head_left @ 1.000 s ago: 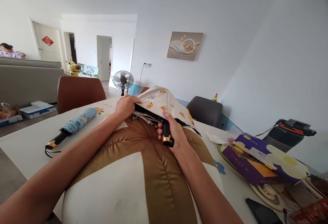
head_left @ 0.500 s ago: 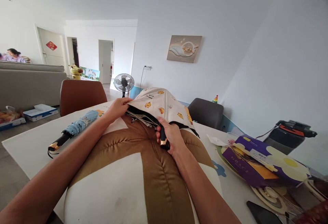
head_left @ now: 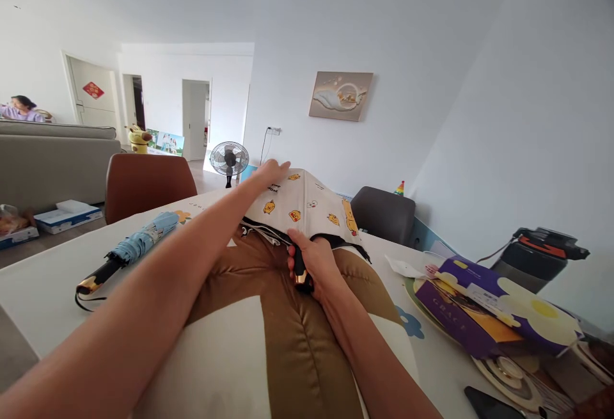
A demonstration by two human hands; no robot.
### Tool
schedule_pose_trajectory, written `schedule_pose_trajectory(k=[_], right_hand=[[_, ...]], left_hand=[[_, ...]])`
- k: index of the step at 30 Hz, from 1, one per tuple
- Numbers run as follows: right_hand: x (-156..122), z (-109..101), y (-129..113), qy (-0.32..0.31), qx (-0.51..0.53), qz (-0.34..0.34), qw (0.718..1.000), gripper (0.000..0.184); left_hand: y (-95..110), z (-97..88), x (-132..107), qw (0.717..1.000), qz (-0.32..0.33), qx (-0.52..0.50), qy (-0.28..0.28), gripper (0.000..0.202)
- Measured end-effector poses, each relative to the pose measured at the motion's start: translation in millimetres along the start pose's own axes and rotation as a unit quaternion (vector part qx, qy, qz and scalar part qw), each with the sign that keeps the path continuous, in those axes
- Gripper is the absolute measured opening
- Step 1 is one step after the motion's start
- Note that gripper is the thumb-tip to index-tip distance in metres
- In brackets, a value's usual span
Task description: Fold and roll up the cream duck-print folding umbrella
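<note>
A cream umbrella (head_left: 307, 198) with yellow chick prints and a black lining lies loosely folded, its canopy bunched and pointing away from me. My right hand (head_left: 314, 262) is wrapped round its black handle with a gold band. At the far left side of the canopy is my left hand (head_left: 274, 173), arm stretched forward; its fingers are partly hidden and smeared. Beneath the umbrella sits a brown and white padded cushion (head_left: 230, 278). To the left a folded light-blue umbrella (head_left: 139, 240), with a black and gold handle, rests on the white table (head_left: 29, 284).
On the right are a purple box (head_left: 460, 323), a dark bottle (head_left: 532, 256) and a phone (head_left: 492, 403). Beyond the table stand a brown chair (head_left: 148, 185), a dark chair (head_left: 384, 214) and a fan (head_left: 230, 158). A person (head_left: 22, 109) sits behind the sofa (head_left: 52, 163).
My left hand has moved from the canopy's near left edge forward to its far end. The right hand keeps its hold on the handle. The view has shifted slightly.
</note>
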State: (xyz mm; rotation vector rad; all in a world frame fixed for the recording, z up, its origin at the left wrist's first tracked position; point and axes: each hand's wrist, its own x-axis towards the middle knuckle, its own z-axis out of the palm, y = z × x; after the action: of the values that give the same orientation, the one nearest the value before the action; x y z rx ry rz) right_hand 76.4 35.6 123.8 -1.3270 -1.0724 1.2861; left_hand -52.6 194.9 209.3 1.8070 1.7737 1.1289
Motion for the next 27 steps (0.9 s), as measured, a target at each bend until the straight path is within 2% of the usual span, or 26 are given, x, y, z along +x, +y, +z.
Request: schedule_pose_trajectory(k=[3, 6, 8, 10, 15, 18, 20, 23, 24, 25, 27], right_hand=[[-1, 0, 1, -0.003, -0.006, 0.005, 1.000, 0.037], [-2, 1, 2, -0.008, 0.007, -0.003, 1.000, 0.034], [-2, 1, 2, -0.011, 0.010, -0.002, 1.000, 0.035], [-2, 2, 2, -0.012, 0.007, 0.000, 1.000, 0.036], [-3, 3, 0, -0.006, 0.008, 0.010, 1.000, 0.036], [-4, 3, -1, -0.006, 0.010, 0.014, 1.000, 0.037], [-4, 2, -1, -0.008, 0.012, 0.017, 1.000, 0.038], [-3, 1, 0, -0.019, 0.022, 0.020, 0.999, 0.038], [-3, 1, 1, -0.021, 0.030, 0.019, 0.999, 0.037], [-3, 1, 1, -0.022, 0.036, 0.018, 0.999, 0.036], [-2, 2, 1, -0.020, 0.044, 0.013, 0.999, 0.035]], left_hand=[[-24, 12.4, 6, 0.999, 0.017, 0.015, 0.033, 0.039], [-46, 8.7, 12, 0.997, 0.027, 0.001, 0.074, 0.043], [-55, 6.0, 16, 0.993, 0.019, -0.007, 0.114, 0.045], [-62, 8.1, 20, 0.991, 0.005, -0.011, 0.130, 0.044], [-80, 22.4, 22, 0.995, -0.053, -0.042, 0.074, 0.037], [-80, 17.3, 20, 0.992, -0.066, -0.088, 0.070, 0.040], [-75, 6.4, 18, 0.978, -0.050, -0.200, 0.043, 0.045], [-65, -12.9, 11, 0.913, 0.016, -0.404, -0.050, 0.041], [-63, -18.1, 9, 0.900, 0.039, -0.427, -0.080, 0.040], [-62, -22.2, 6, 0.901, 0.059, -0.417, -0.104, 0.040], [-60, -26.7, 3, 0.923, 0.082, -0.352, -0.135, 0.039]])
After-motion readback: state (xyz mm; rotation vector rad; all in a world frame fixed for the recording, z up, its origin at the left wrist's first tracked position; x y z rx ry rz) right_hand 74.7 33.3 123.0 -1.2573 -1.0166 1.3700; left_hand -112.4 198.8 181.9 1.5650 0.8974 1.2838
